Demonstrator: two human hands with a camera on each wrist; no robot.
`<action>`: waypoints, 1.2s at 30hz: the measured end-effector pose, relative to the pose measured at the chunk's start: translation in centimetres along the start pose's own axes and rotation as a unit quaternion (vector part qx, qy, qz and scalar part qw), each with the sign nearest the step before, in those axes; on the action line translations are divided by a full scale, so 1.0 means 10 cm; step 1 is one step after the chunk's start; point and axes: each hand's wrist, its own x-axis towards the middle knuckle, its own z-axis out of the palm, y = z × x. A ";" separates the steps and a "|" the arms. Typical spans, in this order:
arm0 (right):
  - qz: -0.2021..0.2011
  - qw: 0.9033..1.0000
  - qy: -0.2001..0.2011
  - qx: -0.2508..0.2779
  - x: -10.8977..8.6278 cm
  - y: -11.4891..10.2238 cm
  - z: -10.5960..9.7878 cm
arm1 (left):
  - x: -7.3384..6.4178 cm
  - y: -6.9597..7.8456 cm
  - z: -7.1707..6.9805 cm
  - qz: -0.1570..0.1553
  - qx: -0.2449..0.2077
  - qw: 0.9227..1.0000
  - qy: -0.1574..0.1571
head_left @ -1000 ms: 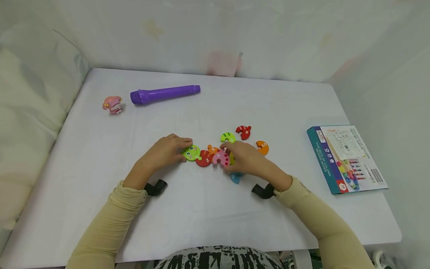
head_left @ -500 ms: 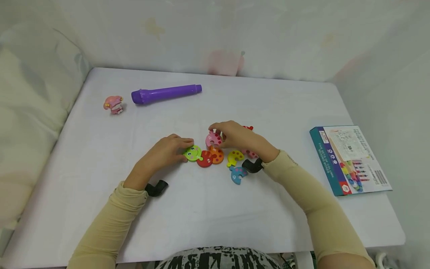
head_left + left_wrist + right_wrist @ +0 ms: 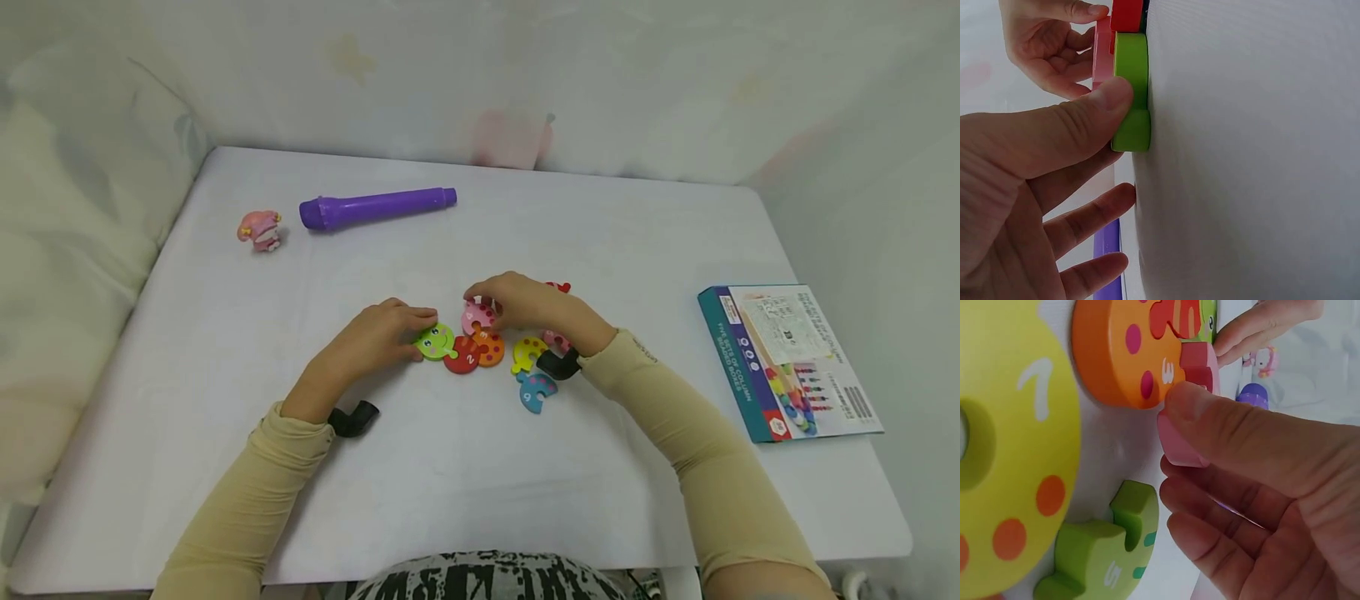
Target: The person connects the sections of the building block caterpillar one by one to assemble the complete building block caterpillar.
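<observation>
My left hand pinches a green smiling caterpillar-head puzzle piece by its left edge, thumb and index finger on it. Joined to its right is a red piece numbered 2, then an orange spotted piece numbered 3. Above the orange one, my right hand pinches a pink spotted piece, whose lower edge meets the orange piece. In the right wrist view its thumb covers part of the pink piece. A yellow piece and a blue piece lie below the right hand.
A green piece shows under the right hand in the right wrist view. Another pink piece and a red one are partly hidden. A purple microphone and pink figurine lie behind; a boxed set is at right.
My right hand has moved up and left with the pink piece, from over the orange piece to its upper edge, then slightly down against it. The left hand stays on the green head.
</observation>
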 end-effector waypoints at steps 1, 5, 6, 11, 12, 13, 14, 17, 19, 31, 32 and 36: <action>0.001 1.000 -0.002 0.001 0.00 0.00 0.00 | 0.00 0.00 0.00 0.000 -0.001 1.000 0.000; 0.001 1.000 -0.003 0.000 0.01 0.02 0.02 | 0.00 0.01 0.00 0.000 -0.001 1.000 -0.001; 0.001 1.000 -0.002 -0.001 0.02 0.03 0.03 | 0.00 0.01 0.00 -0.001 -0.001 1.000 -0.001; 0.001 1.000 -0.003 -0.005 0.03 0.05 0.04 | 0.01 0.02 0.00 -0.001 -0.001 1.000 -0.001; 0.001 1.000 -0.003 -0.006 0.03 0.05 0.04 | 0.01 0.02 0.00 -0.001 -0.002 1.000 -0.001; 0.000 1.000 -0.002 -0.006 0.03 0.06 0.04 | 0.01 0.03 0.00 0.000 -0.002 1.000 0.000; -0.001 1.000 -0.002 -0.007 0.03 0.06 0.05 | 0.01 0.03 0.00 0.001 -0.002 1.000 0.000; -0.004 1.000 -0.001 -0.010 0.03 0.07 0.05 | 0.01 0.04 0.00 0.002 -0.003 1.000 0.000; -0.006 1.000 -0.003 -0.012 0.04 0.08 0.05 | 0.01 0.04 0.00 0.001 -0.004 1.000 -0.001; -0.005 1.000 0.004 -0.013 -0.01 0.10 0.00 | 0.00 0.03 0.01 0.000 0.004 1.000 0.001; -0.004 1.000 0.013 -0.005 -0.03 0.12 -0.01 | 0.00 0.03 0.01 -0.001 0.004 1.000 0.001; -0.007 0.998 0.056 0.026 -0.08 0.24 -0.03 | 0.00 0.02 0.01 -0.002 0.005 1.000 -0.004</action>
